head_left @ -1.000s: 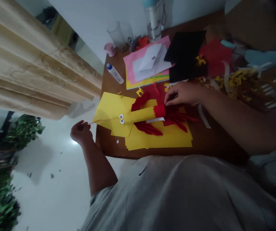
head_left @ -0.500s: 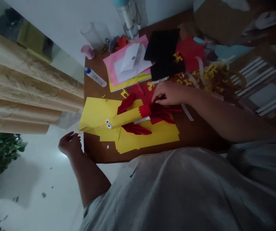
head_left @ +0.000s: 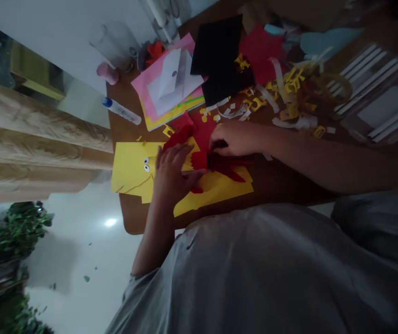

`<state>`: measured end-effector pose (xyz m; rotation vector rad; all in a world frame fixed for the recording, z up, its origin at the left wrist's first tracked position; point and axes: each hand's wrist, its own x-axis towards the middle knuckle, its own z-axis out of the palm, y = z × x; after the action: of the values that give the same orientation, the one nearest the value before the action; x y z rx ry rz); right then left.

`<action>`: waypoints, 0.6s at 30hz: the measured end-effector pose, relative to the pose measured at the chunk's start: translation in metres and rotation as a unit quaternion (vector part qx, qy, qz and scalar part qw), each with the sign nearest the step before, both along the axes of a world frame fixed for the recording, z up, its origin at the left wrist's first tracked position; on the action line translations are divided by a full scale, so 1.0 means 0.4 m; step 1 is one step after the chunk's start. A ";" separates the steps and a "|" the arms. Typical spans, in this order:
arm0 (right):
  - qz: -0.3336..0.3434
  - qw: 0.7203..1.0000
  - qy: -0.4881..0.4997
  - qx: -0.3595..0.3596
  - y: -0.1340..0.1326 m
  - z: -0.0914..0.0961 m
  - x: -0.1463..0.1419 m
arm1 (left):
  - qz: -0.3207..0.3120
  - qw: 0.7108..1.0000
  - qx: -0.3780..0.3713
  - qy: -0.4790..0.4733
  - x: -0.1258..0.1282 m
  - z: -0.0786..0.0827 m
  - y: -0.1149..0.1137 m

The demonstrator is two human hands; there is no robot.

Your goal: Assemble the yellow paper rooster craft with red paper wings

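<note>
A yellow paper-tube creature (head_left: 187, 162) lies on stacked yellow sheets (head_left: 216, 197). It has two stick-on eyes (head_left: 146, 164), red folded side fins, a red collar (head_left: 199, 161) and a pleated red tail (head_left: 228, 167). My left hand (head_left: 173, 174) is over the tube behind the eyes, fingers spread on the far side and thumb stretched along the near side. Much of the body is covered by it. With fingers bent together, my right hand (head_left: 228, 139) pinches the red tail just behind the collar. Thin brown feelers (head_left: 134, 187) trail from the head across the yellow paper.
Pink, white and yellow sheets (head_left: 162, 102) are piled at the back, beside black paper (head_left: 217, 46). A glue bottle (head_left: 122, 110) and a pink cup (head_left: 107, 73) stand or lie at the left edge. Yellow and white scraps (head_left: 289, 88) spread behind my right arm.
My left hand has let go of the feelers beyond the table edge and moved right, over the creature's body. The feelers now lie bent on the paper. My right hand stays at the tail.
</note>
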<state>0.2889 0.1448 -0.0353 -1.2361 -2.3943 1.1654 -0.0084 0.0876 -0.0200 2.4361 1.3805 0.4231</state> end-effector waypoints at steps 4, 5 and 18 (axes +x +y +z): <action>-0.013 1.000 -0.015 -0.003 -0.079 0.016 -0.004 | -0.034 0.996 -0.040 0.078 0.082 -0.012 -0.023; -0.017 1.000 -0.016 -0.004 -0.099 0.016 -0.005 | -0.039 0.995 -0.045 0.079 0.081 -0.012 -0.027; -0.072 0.996 0.046 0.036 -0.226 0.123 0.143 | 0.030 0.986 -0.034 -0.159 0.011 0.113 -0.045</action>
<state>0.3462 0.0543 0.0139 -1.2805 -2.2200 1.0596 -0.0039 0.0695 0.0252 2.1624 1.3066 0.7303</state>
